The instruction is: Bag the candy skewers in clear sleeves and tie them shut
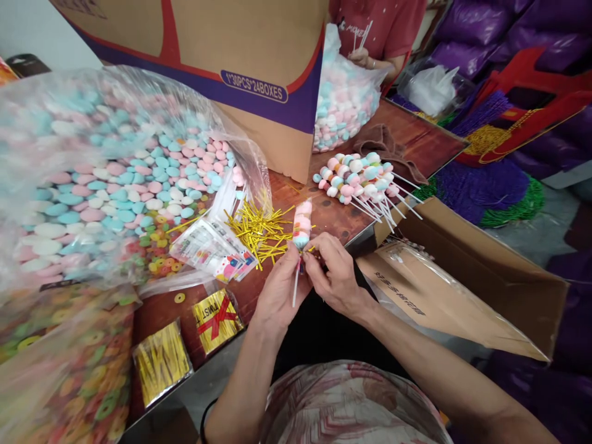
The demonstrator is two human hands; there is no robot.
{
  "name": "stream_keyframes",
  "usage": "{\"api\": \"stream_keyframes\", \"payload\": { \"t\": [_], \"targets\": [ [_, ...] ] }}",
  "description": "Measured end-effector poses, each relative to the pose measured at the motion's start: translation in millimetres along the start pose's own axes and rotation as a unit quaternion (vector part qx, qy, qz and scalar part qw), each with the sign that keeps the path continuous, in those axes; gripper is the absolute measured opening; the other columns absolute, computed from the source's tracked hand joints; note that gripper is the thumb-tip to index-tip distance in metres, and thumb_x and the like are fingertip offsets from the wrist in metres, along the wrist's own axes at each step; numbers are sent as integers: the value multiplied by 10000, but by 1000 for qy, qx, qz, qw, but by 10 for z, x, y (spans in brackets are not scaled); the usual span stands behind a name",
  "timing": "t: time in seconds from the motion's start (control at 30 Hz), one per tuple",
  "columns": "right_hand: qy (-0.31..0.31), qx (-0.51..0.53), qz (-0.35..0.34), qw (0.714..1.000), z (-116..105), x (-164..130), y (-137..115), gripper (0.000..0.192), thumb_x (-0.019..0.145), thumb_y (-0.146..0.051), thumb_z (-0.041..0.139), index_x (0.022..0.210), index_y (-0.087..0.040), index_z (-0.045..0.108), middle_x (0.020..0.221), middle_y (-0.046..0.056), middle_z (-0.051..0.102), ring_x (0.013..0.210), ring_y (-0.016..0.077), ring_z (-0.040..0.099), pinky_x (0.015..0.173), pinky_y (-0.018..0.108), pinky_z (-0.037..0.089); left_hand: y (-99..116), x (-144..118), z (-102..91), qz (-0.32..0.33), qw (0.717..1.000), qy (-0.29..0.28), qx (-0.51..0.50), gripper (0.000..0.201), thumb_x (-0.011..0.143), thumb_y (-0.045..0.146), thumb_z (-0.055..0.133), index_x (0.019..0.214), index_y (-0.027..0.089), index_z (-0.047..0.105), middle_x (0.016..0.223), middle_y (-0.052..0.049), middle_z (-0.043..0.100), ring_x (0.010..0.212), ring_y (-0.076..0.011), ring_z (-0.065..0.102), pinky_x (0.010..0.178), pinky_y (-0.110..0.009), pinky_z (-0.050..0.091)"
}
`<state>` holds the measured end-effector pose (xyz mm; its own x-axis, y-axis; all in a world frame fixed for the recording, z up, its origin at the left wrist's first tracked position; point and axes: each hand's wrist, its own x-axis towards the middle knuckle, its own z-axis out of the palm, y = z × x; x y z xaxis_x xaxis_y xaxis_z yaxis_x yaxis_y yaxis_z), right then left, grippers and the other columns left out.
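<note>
A wrapped marshmallow stick [302, 225] stands nearly upright over the table's front edge, its pink, white and blue sweets inside clear film. Its white stick points down past my left hand [282, 287], which is closed around the wrapper's lower end. My right hand [333, 271] pinches a gold twist tie [311, 249] at the neck of the wrapper, against the left fingertips. Part of the tie is hidden by my fingers. Just left of my hands lie a loose pile of gold twist ties [259, 231] and several printed clear wrappers [215, 250].
A large bag of marshmallows [124, 179] and a bag of gummy rings [87, 370] fill the left. Packs of ties [163, 364] lie near the edge. Finished-looking skewers [358, 176] are heaped at right, above an open carton [462, 277]. Behind the tall box [198, 55] sits another person [379, 31].
</note>
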<state>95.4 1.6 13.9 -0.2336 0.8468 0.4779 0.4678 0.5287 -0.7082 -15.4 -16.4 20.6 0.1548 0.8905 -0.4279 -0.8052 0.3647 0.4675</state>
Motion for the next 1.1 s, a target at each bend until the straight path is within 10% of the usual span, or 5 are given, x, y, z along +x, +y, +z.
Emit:
{"api": "stream_keyframes", "payload": {
  "t": [0.4, 0.6, 0.8, 0.97, 1.1],
  "targets": [
    [49, 110, 38, 992, -357, -57, -175, 81, 875, -144, 610, 865, -204, 664, 836, 18, 662, 778, 156, 597, 749, 308, 451, -80, -170, 46, 140, 956, -15, 259, 358, 861, 517, 635, 807, 188, 767, 868, -44, 718, 887, -176, 619, 933, -328, 451],
    [-23, 315, 259, 913, -262, -381, -92, 195, 931, -329, 584, 883, -203, 725, 753, 16, 650, 683, 147, 553, 650, 294, 441, -194, -112, 62, 194, 949, 40, 243, 136, 781, 311, 755, 837, 187, 759, 791, -27, 711, 685, -128, 604, 711, -268, 483],
    [88, 383, 358, 847, -438, -592, 160, 156, 811, -367, 727, 760, -221, 708, 621, -23, 531, 578, 106, 444, 564, 293, 358, 78, -123, -206, 327, 805, 63, 490, 134, 808, 286, 711, 691, 223, 723, 779, -43, 693, 805, -187, 619, 815, -320, 466],
    [270, 376, 348, 815, -1288, -548, 983, 110, 760, -350, 719, 720, -250, 700, 611, 0, 502, 456, 65, 316, 526, 385, 264, 725, -155, -890, 380, 583, 367, 617, 262, 702, 275, 763, 942, 198, 688, 957, -67, 647, 820, -201, 559, 831, -363, 445],
    [301, 354, 346, 815, -1518, -437, 1234, 158, 751, -392, 696, 735, -238, 729, 623, 42, 524, 459, 90, 340, 516, 382, 210, 917, -153, -1164, 312, 575, 388, 649, 139, 731, 276, 713, 824, 189, 659, 736, -3, 627, 642, -160, 553, 670, -300, 431]
  ]
}}
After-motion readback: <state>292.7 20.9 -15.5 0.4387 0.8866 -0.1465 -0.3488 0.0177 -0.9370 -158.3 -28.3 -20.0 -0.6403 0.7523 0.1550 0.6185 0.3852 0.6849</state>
